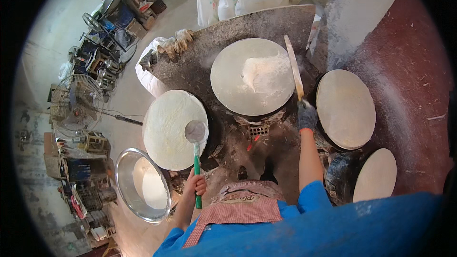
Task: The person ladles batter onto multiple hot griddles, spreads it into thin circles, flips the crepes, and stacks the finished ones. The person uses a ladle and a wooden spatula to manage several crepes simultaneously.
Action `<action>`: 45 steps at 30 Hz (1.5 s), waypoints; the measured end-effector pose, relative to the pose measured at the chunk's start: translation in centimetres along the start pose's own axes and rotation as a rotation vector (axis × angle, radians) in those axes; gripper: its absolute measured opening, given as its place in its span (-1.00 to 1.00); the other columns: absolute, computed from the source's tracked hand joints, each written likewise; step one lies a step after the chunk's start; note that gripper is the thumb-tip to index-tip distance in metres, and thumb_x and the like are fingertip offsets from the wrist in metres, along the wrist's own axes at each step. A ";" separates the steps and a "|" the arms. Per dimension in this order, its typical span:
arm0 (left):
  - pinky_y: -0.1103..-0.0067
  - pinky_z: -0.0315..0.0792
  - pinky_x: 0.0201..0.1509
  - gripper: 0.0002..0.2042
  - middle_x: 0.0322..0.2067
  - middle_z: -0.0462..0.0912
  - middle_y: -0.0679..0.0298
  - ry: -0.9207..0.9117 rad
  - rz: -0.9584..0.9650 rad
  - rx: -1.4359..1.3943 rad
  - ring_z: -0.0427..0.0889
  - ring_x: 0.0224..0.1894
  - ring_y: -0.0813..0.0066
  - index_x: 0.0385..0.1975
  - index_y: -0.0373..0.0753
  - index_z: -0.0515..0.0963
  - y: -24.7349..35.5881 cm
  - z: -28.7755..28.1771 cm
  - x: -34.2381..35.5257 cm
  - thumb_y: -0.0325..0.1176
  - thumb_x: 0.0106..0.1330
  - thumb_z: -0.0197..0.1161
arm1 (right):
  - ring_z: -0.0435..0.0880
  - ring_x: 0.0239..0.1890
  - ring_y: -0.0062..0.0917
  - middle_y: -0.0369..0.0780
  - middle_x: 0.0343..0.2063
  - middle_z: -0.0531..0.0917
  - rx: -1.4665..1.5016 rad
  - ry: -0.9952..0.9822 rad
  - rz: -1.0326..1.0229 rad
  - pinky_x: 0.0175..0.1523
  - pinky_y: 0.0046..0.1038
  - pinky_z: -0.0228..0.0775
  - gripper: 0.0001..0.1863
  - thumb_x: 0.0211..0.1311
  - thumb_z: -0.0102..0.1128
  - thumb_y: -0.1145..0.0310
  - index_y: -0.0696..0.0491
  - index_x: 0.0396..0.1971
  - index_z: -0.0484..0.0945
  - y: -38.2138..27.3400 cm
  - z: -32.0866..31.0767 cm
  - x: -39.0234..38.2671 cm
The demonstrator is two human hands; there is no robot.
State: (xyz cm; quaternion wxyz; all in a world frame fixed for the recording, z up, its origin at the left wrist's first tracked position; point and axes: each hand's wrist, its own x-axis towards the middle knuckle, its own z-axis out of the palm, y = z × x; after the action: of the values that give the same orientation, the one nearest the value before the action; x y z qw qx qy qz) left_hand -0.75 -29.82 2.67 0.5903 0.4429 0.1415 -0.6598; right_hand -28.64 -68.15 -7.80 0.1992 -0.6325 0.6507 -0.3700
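Note:
My left hand (195,184), bare, is closed round the green handle of a ladle (194,132). The ladle's round metal bowl is over the right side of the left griddle (166,128), whose flat top is covered by a pale, yellowish-white layer. In a dark glove, my right hand (307,115) grips the end of a long, flat wooden scraper (293,64). Its blade reaches along the right edge of the middle griddle (228,71), where a whitish, crumpled-looking patch (266,72) lies right of centre.
A wide metal basin (123,181) holding white liquid stands left of me. Two more round griddles, (346,109) and a nearer one (376,176), are at my right. A curved barrier (238,26) rises behind the middle griddle, with white sacks (228,0) beyond. A fan (76,104) stands far left.

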 end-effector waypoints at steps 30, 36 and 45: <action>0.70 -0.06 -0.86 -0.83 -0.79 0.11 0.47 -0.166 0.097 0.320 0.04 -0.86 0.70 -0.17 0.08 0.21 4.5 12.0 10.0 -0.15 0.34 0.02 | 0.57 -0.27 -0.19 -0.09 -0.28 0.60 -0.286 -0.453 -0.264 -0.17 -0.25 0.42 -0.64 0.06 0.11 0.38 -0.04 -0.07 0.51 -3.0 -6.4 -16.6; 0.72 0.01 -0.89 -0.73 -0.77 0.11 0.43 -0.223 -0.258 0.009 0.05 -0.85 0.70 0.08 0.16 0.28 2.8 6.6 6.9 -0.18 0.40 -0.10 | 0.55 -0.40 -0.18 -0.09 -0.46 0.58 -0.333 -0.193 -0.428 -0.30 -0.23 0.38 -0.77 0.07 0.18 0.29 0.11 -0.31 0.55 -3.5 -7.0 -17.6; 0.71 0.03 -0.88 -0.74 -0.72 0.12 0.42 -0.397 -0.451 -0.262 0.05 -0.81 0.70 0.06 0.11 0.32 3.2 6.0 3.0 -0.18 0.41 -0.11 | 0.62 -0.45 -0.19 -0.07 -0.49 0.62 -0.615 -0.337 -0.149 -0.36 -0.22 0.45 -0.62 0.16 0.01 0.05 0.03 -0.22 0.56 -4.5 -7.0 -15.6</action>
State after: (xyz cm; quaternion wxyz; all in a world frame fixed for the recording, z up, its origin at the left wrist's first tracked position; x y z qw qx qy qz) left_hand -0.14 -36.85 4.92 0.4974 0.1836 0.2018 -0.8235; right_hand -28.75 -51.07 -3.21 0.0768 -0.7606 0.6418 -0.0607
